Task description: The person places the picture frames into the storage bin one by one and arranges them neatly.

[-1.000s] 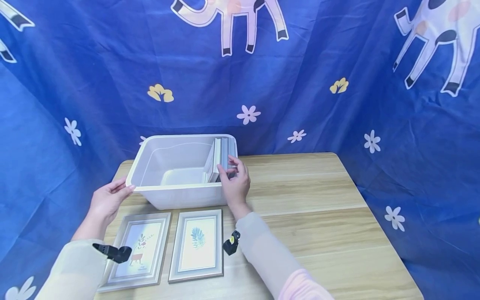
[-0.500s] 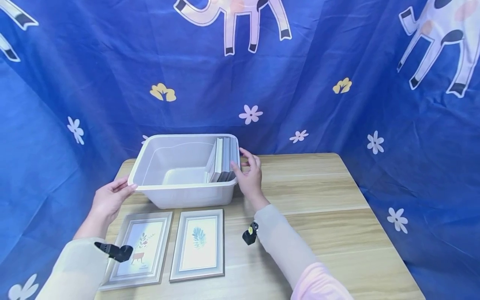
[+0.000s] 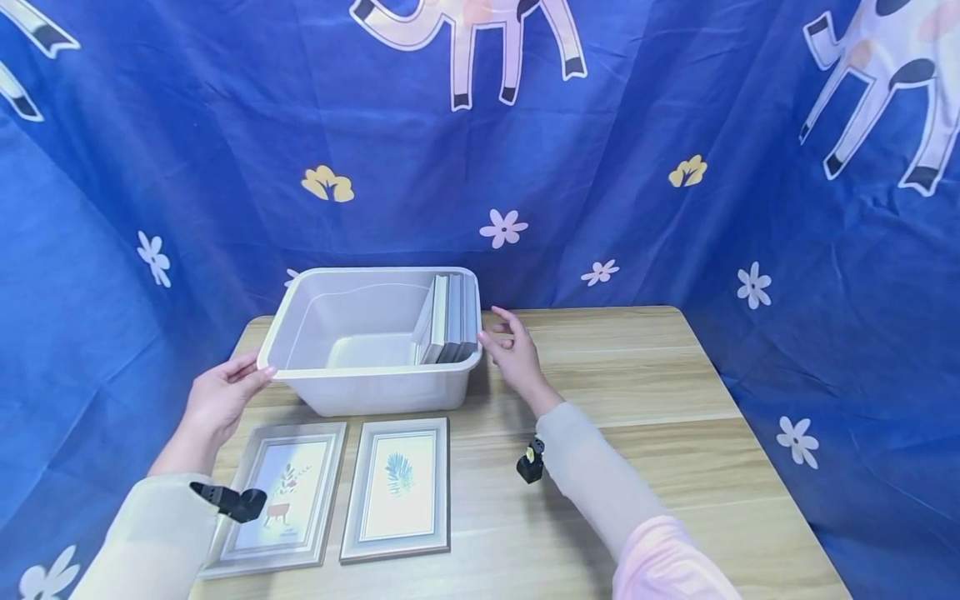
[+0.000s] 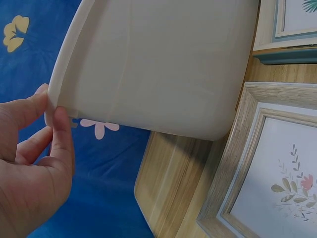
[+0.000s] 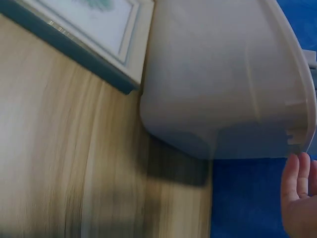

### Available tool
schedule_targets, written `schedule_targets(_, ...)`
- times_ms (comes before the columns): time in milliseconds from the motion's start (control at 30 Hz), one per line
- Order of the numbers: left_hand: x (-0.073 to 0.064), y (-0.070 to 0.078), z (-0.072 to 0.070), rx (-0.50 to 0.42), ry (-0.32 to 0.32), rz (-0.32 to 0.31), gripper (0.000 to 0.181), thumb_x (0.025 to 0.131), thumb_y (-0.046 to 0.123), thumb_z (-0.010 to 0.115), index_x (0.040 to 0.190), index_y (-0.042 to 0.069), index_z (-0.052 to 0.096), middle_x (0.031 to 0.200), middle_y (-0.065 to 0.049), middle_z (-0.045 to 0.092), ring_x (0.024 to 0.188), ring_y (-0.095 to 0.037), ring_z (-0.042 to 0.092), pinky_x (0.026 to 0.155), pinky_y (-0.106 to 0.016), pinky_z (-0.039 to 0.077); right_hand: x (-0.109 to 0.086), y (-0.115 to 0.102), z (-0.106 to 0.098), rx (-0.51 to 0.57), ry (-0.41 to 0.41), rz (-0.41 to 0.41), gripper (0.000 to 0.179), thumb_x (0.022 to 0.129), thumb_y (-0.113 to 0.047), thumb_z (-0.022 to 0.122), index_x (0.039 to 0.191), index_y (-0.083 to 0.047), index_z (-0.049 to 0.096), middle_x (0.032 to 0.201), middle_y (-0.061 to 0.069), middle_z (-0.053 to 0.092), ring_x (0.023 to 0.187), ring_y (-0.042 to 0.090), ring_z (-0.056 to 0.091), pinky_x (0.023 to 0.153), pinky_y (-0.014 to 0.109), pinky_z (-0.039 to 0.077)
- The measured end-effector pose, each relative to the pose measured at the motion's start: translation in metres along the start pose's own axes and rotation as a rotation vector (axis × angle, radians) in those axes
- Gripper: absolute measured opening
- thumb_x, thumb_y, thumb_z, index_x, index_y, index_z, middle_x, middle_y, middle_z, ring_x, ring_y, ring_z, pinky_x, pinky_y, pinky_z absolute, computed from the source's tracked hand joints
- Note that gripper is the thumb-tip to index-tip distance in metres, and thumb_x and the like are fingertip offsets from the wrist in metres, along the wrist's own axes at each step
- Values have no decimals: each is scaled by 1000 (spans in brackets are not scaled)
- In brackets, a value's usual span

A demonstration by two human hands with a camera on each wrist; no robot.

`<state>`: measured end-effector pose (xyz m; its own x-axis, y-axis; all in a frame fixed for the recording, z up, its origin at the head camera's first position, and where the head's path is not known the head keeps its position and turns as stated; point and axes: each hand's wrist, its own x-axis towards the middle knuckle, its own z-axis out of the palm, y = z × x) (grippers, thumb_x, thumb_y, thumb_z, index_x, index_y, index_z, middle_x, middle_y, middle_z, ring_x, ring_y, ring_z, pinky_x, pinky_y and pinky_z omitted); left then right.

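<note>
A white plastic bin stands on the table, with several picture frames upright side by side along its right end. My left hand pinches the rim at the bin's front left corner, thumb on the near side, as the left wrist view shows. Beside the right rim is my right hand, its fingers loosely spread and fingertips right at the edge. In the right wrist view, that hand's fingers show just below the rim. Two picture frames lie face up before the bin: one with a plant print, one with a blue leaf.
The wooden table extends to the right of the bin. A blue cloth with cows and flowers hangs around the back and sides. Small black cameras are strapped at both wrists.
My right hand has moved right, from the upright frames inside the bin to the outside of its right rim. The frames now sit closer to the right wall. My left hand keeps its hold.
</note>
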<state>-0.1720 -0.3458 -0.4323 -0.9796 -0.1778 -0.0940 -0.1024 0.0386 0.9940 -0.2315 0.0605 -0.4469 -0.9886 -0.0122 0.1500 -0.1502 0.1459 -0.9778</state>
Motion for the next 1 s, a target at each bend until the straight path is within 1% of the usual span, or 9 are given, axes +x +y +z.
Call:
schedule_targets(100,-1,1,1,3,0,4,78,87,14,71,141,-18,23,85,17,61,76,4,60,73,-12,52,0,2,-2,12,-38,44,53,91,-19,67,140,-13,46,119,18,53,90,27,62,73,46,58)
schedule_targets(333,-1,1,0,24,0,-1,78,87,15,71,141,-17,23,86,17,60,77,5,60,72,-10,52,2,4,-4,37,-115,142,55,91,-14,66,141,-10,43,120,21,54,93,30,62,70,36,59)
schedule_targets(400,-1,1,0,23,-1,-7,78,87,15,71,142,-16,24,86,17,60,77,4,60,72,-11,52,3,4,-5,53,-132,175,55,91,-12,66,141,-9,43,120,21,54,96,31,61,71,38,59)
schedule_targets(533,0,0,0,17,-2,-14,79,87,15,71,142,-16,24,86,17,61,77,4,60,71,-10,52,4,3,-4,87,-161,219,55,91,-7,65,141,-6,42,118,21,53,96,29,60,76,45,58)
schedule_targets(633,0,0,0,3,-1,-14,79,87,15,71,142,-16,23,85,17,61,77,4,60,71,-10,52,4,2,-4,114,-181,242,55,91,-4,64,141,-5,42,118,21,53,94,26,61,76,45,58)
schedule_targets(733,0,0,0,1,2,-13,79,87,15,71,142,-16,24,85,17,61,77,3,60,71,-10,52,4,2,-3,138,-191,254,54,90,-3,65,140,-4,43,115,19,54,91,23,61,75,41,59)
schedule_targets(767,0,0,0,2,2,-12,79,87,15,71,142,-16,24,85,17,61,77,3,60,71,-10,52,4,1,-3,160,-198,242,55,89,-3,66,139,-2,43,112,18,54,88,22,62,72,39,59)
schedule_targets(833,0,0,0,-4,2,-13,79,87,14,71,142,-16,24,85,17,62,78,2,61,72,-11,52,4,1,-2,189,-198,250,54,88,-1,66,138,0,44,110,17,53,86,21,62,74,39,59)
schedule_targets(1000,-1,0,0,-12,1,-14,79,87,14,72,142,-16,23,85,16,62,80,1,62,72,-11,52,6,1,2,260,-179,308,51,88,7,61,136,3,46,111,16,51,84,16,58,75,31,58)
